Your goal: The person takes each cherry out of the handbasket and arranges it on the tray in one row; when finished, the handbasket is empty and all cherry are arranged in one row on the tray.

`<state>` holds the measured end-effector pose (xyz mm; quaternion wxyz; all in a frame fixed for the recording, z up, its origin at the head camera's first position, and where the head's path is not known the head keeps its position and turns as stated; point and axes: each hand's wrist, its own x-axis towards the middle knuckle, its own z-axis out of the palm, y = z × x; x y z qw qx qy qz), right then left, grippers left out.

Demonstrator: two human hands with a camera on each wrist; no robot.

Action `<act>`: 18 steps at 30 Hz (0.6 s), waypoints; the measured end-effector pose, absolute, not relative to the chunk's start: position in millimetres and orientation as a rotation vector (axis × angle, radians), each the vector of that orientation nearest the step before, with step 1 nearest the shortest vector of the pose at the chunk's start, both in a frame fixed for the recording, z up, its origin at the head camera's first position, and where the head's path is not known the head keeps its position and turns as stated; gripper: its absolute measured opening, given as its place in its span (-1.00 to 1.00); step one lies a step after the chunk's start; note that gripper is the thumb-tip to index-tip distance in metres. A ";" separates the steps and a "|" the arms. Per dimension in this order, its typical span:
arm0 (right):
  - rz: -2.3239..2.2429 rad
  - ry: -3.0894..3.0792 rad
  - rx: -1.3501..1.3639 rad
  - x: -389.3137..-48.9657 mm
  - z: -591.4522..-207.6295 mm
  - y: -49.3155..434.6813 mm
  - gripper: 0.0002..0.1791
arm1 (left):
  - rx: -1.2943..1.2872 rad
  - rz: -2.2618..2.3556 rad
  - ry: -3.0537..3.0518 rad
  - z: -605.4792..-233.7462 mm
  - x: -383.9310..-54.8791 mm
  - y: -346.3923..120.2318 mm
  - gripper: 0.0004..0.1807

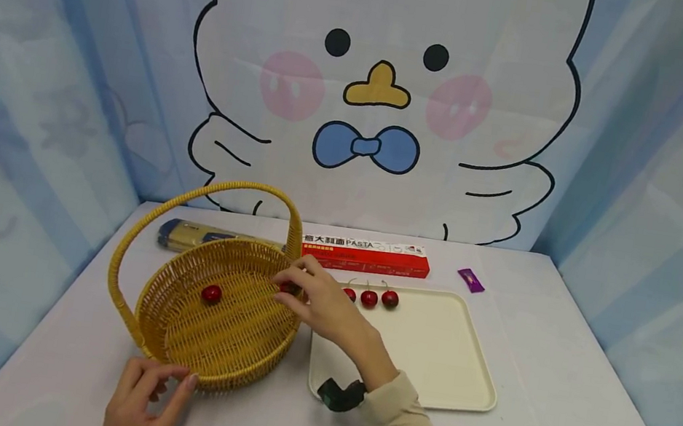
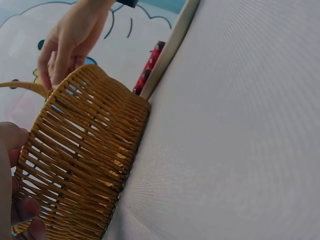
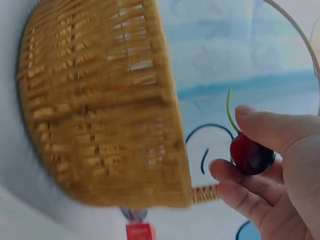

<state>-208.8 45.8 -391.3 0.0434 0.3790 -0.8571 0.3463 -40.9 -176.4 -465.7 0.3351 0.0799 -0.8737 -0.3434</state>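
A yellow-brown wicker basket (image 1: 231, 329) with a tall hoop handle stands on the left of the table, one cherry (image 1: 211, 294) lying inside it. Over the basket's right rim, my right hand (image 1: 325, 299) pinches a dark red cherry (image 3: 251, 155) between thumb and fingers, its green stem pointing up in the right wrist view. My left hand (image 1: 148, 401) grips the basket's near rim, thumb and fingers on either side of the wicker (image 2: 75, 155). Several cherries (image 1: 369, 299) with stems sit in a row along the far edge of a cream tray (image 1: 400, 398).
Behind the basket lie a red and white pasta box (image 1: 367, 261) and a yellow and blue packet (image 1: 186, 235). A small purple wrapped packet (image 1: 470, 280) is at the back right. A cartoon-printed curtain (image 1: 364, 194) encloses the table's back and sides.
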 end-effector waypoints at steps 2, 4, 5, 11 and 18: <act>1.066 -2.608 1.136 -210.3 -392.6 53.8 -0.77 | 0.211 -0.891 -2.282 -465.0 -40.9 -176.3 -0.77; 1.076 -2.592 1.114 -212.1 -393.9 61.4 -0.79 | 0.211 -0.889 -2.284 -464.4 -40.9 -176.3 -0.77; 1.080 -2.585 1.098 -213.3 -395.0 65.0 -0.79 | 0.212 -0.887 -2.285 -464.1 -41.0 -176.2 -0.77; 1.054 -2.587 0.953 -217.2 -400.0 85.9 -0.82 | 0.209 -0.895 -2.281 -463.7 -41.0 -176.2 -0.78; 1.059 -2.595 0.833 -222.8 -410.3 109.8 -0.87 | 0.214 -0.893 -2.284 -463.8 -40.8 -175.7 -0.79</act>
